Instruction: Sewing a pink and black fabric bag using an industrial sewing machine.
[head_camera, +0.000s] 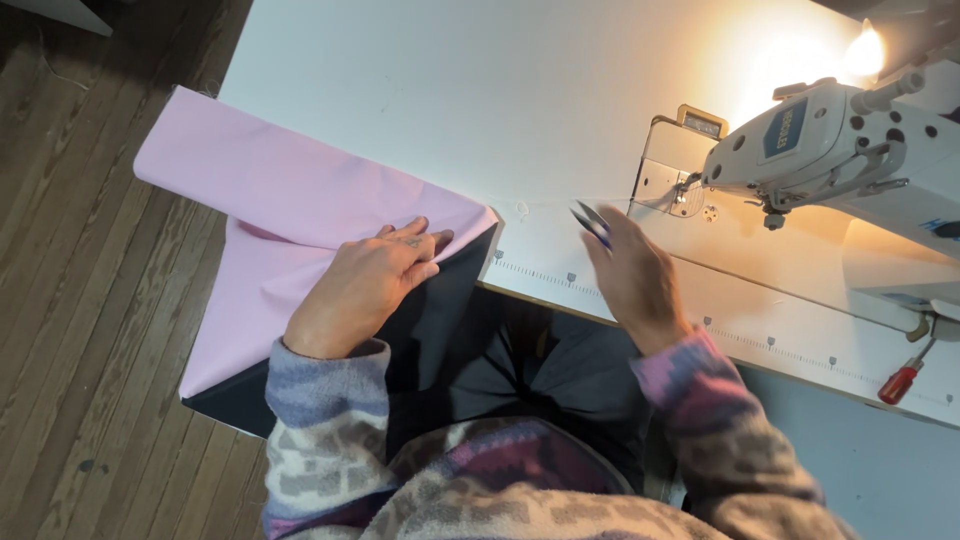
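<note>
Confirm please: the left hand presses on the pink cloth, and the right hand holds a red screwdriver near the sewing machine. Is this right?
Not quite. The right hand holds small blue snips, not the screwdriver, which hangs untouched at the table's edge. The left hand does press on the pink cloth, near the sewing machine. The head view shows this.

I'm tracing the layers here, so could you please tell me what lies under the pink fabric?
A dark fabric layer shows beneath the pink fabric along its right and lower edges. The white table carries the upper part. The left hand presses on top; how far the dark layer runs underneath is hidden.
</note>
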